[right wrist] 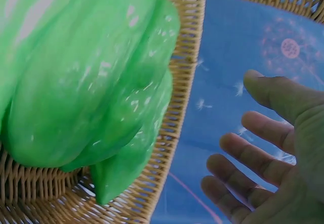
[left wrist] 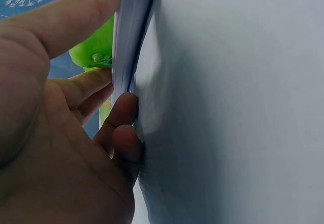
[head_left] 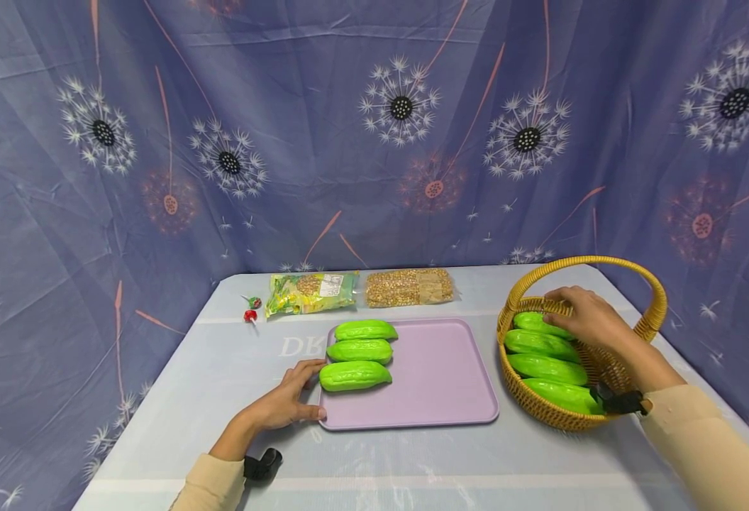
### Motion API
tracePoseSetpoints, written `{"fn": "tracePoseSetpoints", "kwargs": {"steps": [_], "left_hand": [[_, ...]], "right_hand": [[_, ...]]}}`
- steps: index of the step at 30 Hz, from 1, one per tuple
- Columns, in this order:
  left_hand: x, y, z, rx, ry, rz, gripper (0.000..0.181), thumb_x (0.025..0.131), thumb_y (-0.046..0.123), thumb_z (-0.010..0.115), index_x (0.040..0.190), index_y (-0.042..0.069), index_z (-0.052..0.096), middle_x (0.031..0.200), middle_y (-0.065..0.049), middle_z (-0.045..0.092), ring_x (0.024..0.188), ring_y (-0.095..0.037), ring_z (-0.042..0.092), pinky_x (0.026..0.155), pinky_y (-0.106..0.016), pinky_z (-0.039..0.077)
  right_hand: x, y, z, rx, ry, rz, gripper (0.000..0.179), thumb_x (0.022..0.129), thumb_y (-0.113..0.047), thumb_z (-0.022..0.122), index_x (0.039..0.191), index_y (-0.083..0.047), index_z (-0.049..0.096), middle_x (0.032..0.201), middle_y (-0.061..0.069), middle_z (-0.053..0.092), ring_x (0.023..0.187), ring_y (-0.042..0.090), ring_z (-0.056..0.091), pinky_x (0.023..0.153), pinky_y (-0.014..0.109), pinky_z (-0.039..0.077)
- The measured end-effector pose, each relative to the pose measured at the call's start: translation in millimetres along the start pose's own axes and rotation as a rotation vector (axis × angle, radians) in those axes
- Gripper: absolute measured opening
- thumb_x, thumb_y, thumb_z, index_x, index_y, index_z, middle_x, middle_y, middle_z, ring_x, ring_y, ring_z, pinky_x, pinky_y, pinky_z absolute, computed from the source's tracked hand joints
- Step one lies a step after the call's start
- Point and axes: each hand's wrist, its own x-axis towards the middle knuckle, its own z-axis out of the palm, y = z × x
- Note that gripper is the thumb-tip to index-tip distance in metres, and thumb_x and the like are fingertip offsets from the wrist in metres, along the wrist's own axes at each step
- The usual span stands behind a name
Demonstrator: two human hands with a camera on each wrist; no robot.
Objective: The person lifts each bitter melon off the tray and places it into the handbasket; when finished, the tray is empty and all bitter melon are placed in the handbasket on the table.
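Observation:
Three bright green, long ridged gourds point(head_left: 355, 376) lie in a column along the left side of a lilac tray point(head_left: 441, 376). My left hand point(head_left: 288, 401) rests against the tray's left edge, thumb at the near corner and fingers farther back; the left wrist view shows the fingertips at the tray's rim. Several similar gourds point(head_left: 548, 368) lie in a row in a yellow wicker basket point(head_left: 540, 411) at the right. My right hand point(head_left: 585, 316) reaches under the basket's handle, over the farthest gourd. In the right wrist view its fingers point(right wrist: 248, 150) are spread and apart from the gourds.
Behind the tray lie a green-yellow packet point(head_left: 311, 292) and a clear bag of grains point(head_left: 408, 287). Two wrapped lollipops point(head_left: 250, 316) are at the table's back left. The basket's arched handle point(head_left: 594, 261) rises around my right arm. A dandelion-print curtain point(head_left: 323, 142) hangs behind the table.

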Motion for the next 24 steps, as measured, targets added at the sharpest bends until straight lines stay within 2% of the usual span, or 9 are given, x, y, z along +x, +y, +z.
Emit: {"fn": "tracePoseSetpoints", "kwargs": {"steps": [7,12,18,24], "left_hand": [[-0.2,-0.6,0.0,0.007,0.002,0.007,0.082,0.076,0.033,0.077,0.144,0.013,0.035,0.15,-0.006,0.026,0.125,-0.03,0.034,0.1,-0.052,0.033],[-0.3,-0.1,-0.4,0.006,-0.005,0.017,0.081,0.077,0.033,0.076,0.144,0.013,0.034,0.15,-0.006,0.026,0.125,-0.03,0.034,0.1,-0.052,0.033],[-0.8,0.5,-0.5,0.008,-0.002,0.016,0.081,0.077,0.032,0.076,0.144,0.013,0.034,0.15,-0.005,0.026,0.125,-0.029,0.034,0.1,-0.051,0.033],[-1.4,1.5,-0.7,0.004,-0.002,0.011,0.081,0.077,0.032,0.076,0.144,0.012,0.035,0.15,-0.006,0.026,0.126,-0.03,0.033,0.101,-0.052,0.032]], "right_hand": [[-13.5,-13,-3,0.004,0.066,-0.033,0.054,0.09,-0.042,0.06,0.13,-0.004,0.052,0.125,0.025,0.053,0.112,0.042,0.048,0.086,0.059,0.039],[-24.4,-25,-4,-0.006,0.118,-0.085,0.052,0.089,-0.036,0.064,0.127,-0.002,0.055,0.123,0.025,0.056,0.112,0.043,0.048,0.086,0.059,0.039],[-37.4,-37,-2,-0.007,0.177,-0.139,0.048,0.088,-0.036,0.065,0.124,-0.005,0.058,0.121,0.022,0.058,0.11,0.042,0.049,0.082,0.058,0.04],[-47.7,-50,6,0.001,0.256,-0.231,0.042,0.083,-0.025,0.071,0.12,-0.008,0.06,0.117,0.018,0.062,0.106,0.038,0.054,0.082,0.055,0.042]]}}
